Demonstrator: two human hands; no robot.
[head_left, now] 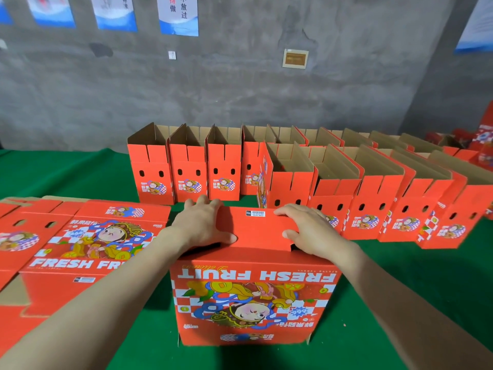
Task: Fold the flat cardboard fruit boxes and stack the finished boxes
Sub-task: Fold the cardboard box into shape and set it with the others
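**Both hands flat on the upturned box**

A red fruit box [256, 303] stands on the green table [400, 289] with its print upside down, so "FRESH FRUIT" reads inverted on the side facing the camera. Its uppermost panel [256, 233] carries a small barcode label [255, 213] near the far edge.

The left hand [202, 225] lies spread wide on the left end of that panel, fingers reaching to the far edge and thumb stretched across the cardboard. The right hand [306, 231] rests on the right end, fingers loosely bent with their tips on the panel and the thumb just beside a dark slot at the fold. Neither hand grips anything; both press on the box.

Left of this box, touching its side, lies a pile of flat boxes [88, 244], printed face up. Behind the box, 2 rows of folded boxes stand upright with open tops: a far row [186, 169] and a nearer row [373, 204] running off to the right. Beyond them rises a grey wall [240, 89] with posters [178, 14] along its top.
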